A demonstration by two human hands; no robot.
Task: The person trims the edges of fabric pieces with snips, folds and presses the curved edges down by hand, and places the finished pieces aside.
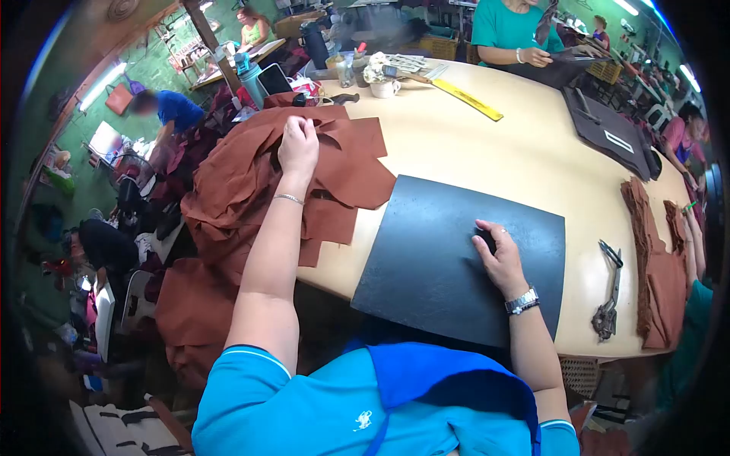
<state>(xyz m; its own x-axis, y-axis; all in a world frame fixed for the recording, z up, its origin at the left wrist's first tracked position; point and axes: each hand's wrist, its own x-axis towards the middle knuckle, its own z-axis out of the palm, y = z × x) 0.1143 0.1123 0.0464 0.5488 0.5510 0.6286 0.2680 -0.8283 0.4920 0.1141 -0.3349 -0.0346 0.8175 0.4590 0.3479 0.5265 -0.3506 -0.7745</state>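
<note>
My left hand [298,146] is over the heap of reddish-brown leather pieces [236,175] at the left of the table, its fingers curled together; whatever they may hold is too small to tell. My right hand [498,258] rests over a black board [449,266], thumb and forefinger apart, with nothing between them. The board lies flat at the table's near edge, in front of my body. Some brown pieces spread flat beside the heap, and others hang over the table's edge.
On the pale table [426,144] are a yellow ruler [468,100], a white cup [385,88], pliers [610,289], folded brown pieces [658,281] and a dark bag piece [608,133]. A co-worker in green [506,34] stands across the table; another person's arm is at the right edge.
</note>
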